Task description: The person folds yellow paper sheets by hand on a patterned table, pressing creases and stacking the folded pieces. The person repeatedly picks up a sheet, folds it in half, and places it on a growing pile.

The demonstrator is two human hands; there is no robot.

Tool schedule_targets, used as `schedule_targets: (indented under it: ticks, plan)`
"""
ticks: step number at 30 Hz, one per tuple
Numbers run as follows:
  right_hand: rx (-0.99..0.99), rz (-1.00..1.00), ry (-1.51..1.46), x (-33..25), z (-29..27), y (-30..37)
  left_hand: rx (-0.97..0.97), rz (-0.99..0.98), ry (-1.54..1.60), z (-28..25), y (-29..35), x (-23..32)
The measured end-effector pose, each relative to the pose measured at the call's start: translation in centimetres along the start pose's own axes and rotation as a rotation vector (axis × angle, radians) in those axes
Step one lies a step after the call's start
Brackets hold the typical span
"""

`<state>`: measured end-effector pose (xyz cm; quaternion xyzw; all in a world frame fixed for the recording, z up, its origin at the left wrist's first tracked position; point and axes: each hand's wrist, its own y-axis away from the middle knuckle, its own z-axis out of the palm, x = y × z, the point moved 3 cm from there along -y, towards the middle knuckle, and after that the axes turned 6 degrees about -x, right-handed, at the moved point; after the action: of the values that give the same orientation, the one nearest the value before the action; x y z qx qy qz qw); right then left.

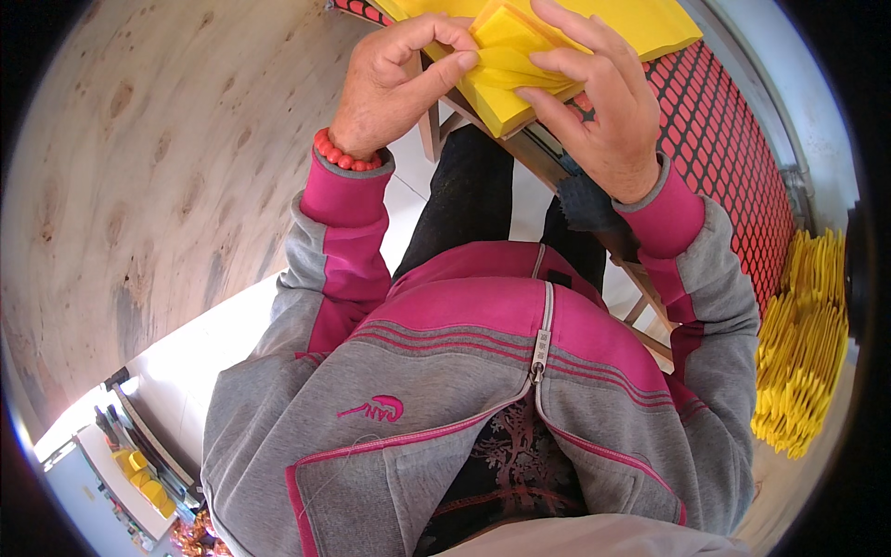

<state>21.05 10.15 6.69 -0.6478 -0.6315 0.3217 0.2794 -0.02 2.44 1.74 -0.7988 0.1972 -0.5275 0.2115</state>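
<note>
Up at the top of the view, my left hand (pixel 394 79) pinches the left edge of a folded yellow paper (pixel 513 67) between thumb and forefinger. My right hand (pixel 608 102) grips the same paper from the right, its thumb below and its fingers along the upper side. The paper shows several creased, pleated layers spreading between the hands. Under it lies a thick stack of flat yellow sheets (pixel 650 26), one corner pointing toward me. A red bead bracelet (pixel 345 160) circles my left wrist.
A table with a red and black patterned cover (pixel 719 139) carries the stack. At right stands a long row of folded yellow papers (pixel 800 343). A large wooden board (pixel 158 167) fills the left side. Yellow items (pixel 144 483) sit on a surface at lower left.
</note>
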Motion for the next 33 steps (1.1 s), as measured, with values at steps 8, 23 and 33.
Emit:
schedule_targets:
  ticks: [8,23,33]
  plan:
    - [0.021,-0.062,0.060,-0.36,-0.44,-0.29,0.023,0.022,-0.009,0.15,0.01,-0.20]
    - [-0.068,0.116,-0.129,0.04,0.43,-0.25,0.067,-0.030,0.053,0.33,0.24,-0.73]
    - [-0.101,0.263,-0.297,0.52,0.53,0.19,0.097,-0.066,0.097,0.40,-0.01,-0.10]
